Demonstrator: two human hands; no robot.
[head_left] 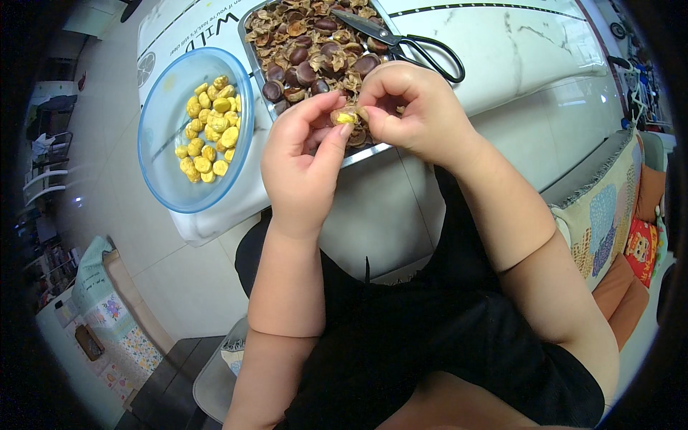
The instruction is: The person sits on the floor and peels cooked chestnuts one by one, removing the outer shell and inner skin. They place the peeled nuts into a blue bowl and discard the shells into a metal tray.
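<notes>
Between my two hands is a chestnut (345,117), partly peeled, with yellow flesh showing beside brownish skin. My left hand (304,154) pinches it between thumb and fingers. The thumb and curled forefinger of my right hand (412,107) grip the skin at the chestnut's right side. Both hands are over the near edge of a metal tray (261,75), which holds dark brown chestnuts (306,74) and heaps of loose shell pieces (276,32). To the left, a clear bowl with a blue rim (152,161) contains several peeled yellow chestnuts (208,132).
Black-handled scissors (451,61) lie across the tray's far right corner, handles over the table. A white marbled cover (516,43) drapes the table. At the right is a sofa with a patterned cover (598,222) and cushions (623,294). Below the table lies a tiled floor (168,287).
</notes>
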